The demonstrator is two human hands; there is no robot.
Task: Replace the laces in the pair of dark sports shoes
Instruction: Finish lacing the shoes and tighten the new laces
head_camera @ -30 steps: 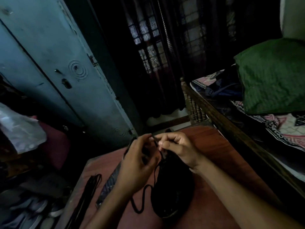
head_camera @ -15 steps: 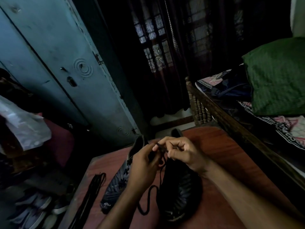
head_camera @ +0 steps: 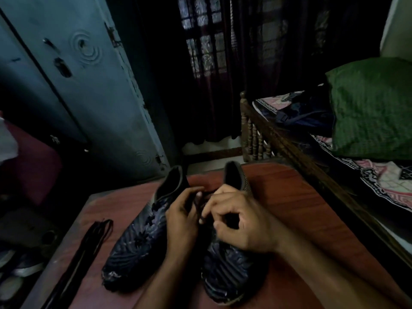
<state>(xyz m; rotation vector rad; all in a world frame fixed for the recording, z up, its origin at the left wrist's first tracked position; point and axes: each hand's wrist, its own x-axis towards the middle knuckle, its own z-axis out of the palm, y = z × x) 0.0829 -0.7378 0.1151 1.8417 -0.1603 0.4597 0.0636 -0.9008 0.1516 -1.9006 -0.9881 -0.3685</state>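
We are sitting at a reddish-brown wooden desk (head_camera: 312,219) with two dark patterned sports shoes on it. The left dark shoe (head_camera: 138,239) is lying alone, toe toward us. Our hands are working over the right dark shoe (head_camera: 225,270) beside it. Our left hand (head_camera: 182,221) is pinching a thin black lace (head_camera: 206,194) near the shoe's opening, and our right hand (head_camera: 240,221) is curling its fingers and pinching the same lace. A bundle of long black laces (head_camera: 89,244) is lying near the desk's left edge, apart from the shoes.
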